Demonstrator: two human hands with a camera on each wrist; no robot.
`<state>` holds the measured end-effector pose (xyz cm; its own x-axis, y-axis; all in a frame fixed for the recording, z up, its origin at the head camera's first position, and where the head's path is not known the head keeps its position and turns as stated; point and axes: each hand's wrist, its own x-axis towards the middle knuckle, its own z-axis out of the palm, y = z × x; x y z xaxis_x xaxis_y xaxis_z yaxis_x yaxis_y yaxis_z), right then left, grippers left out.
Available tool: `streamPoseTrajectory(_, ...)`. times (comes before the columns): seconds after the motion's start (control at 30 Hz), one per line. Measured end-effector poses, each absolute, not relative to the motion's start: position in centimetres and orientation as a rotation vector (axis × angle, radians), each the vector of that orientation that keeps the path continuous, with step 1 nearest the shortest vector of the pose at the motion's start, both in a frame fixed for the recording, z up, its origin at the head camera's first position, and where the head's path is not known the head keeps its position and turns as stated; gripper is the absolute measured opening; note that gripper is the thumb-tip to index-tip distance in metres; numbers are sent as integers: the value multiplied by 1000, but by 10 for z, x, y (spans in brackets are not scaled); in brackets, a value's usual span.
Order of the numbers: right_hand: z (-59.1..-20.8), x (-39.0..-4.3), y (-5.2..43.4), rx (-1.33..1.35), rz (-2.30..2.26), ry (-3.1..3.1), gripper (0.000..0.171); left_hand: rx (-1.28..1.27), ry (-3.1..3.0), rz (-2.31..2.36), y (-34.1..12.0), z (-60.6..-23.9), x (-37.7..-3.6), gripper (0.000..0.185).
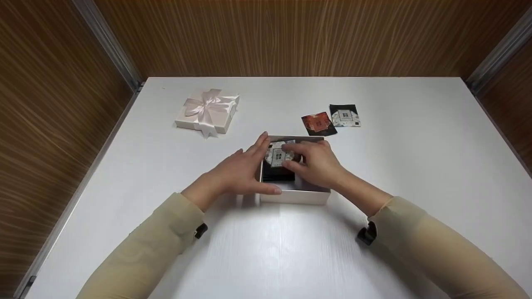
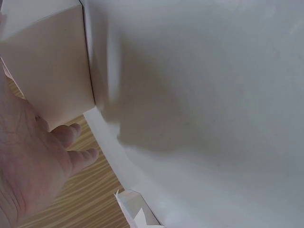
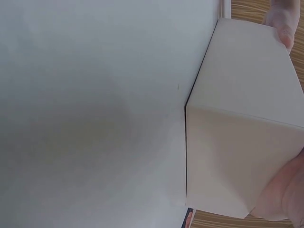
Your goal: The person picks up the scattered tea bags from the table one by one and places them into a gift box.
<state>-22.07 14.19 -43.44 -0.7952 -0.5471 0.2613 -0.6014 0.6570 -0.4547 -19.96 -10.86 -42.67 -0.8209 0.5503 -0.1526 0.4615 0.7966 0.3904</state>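
Observation:
A pale open box [image 1: 295,197] stands on the table, with black-and-white sachets [image 1: 277,158] stacked in its left part. My left hand [image 1: 239,174] spans the box's left side, fingers extended to the far left corner and thumb along the front rim. My right hand [image 1: 318,162] reaches over the right rim, thumb and index fingertips on the top sachet's face, a gap between them. In the left wrist view the left palm [image 2: 28,156] is beside the box wall [image 2: 52,66]. The right wrist view shows the box's outer walls [image 3: 251,71] and part of the right hand [image 3: 282,194].
Behind the box lie a red-and-black sachet [image 1: 319,123] and a black-and-white one [image 1: 345,115]. A pale gift box lid with a pink ribbon bow [image 1: 208,110] sits at the back left. Wood-grain panels [image 1: 282,37] border the white table [image 1: 415,166].

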Motion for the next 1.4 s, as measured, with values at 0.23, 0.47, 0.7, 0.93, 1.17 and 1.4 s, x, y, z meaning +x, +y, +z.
streamPoseTrajectory(0.23, -435, -228, 140, 981, 947, -2682, 43, 769, 2725, 504, -112, -425, -203, 141)
streamPoseTrajectory(0.47, -427, -234, 148, 864, 1340, -2623, 42, 762, 2732, 526, -115, -425, -207, 142)
streamPoseTrajectory(0.7, -413, -258, 179, 670, 1480, -2519, 38, 763, 2729, 500, -116, -428, -206, 143)
streamPoseTrajectory(0.93, -412, -299, 230, 399, 1399, -2607, 43, 771, 2719, 487, -115, -428, -201, 141)
streamPoseTrajectory(1.17, -423, -333, 277, 139, 1390, -2747, 61, 776, 2716, 491, -111, -429, -199, 143)
streamPoseTrajectory(1.4, -439, -356, 297, 61, 1469, -2856, 74, 770, 2721, 497, -110, -428, -200, 144)
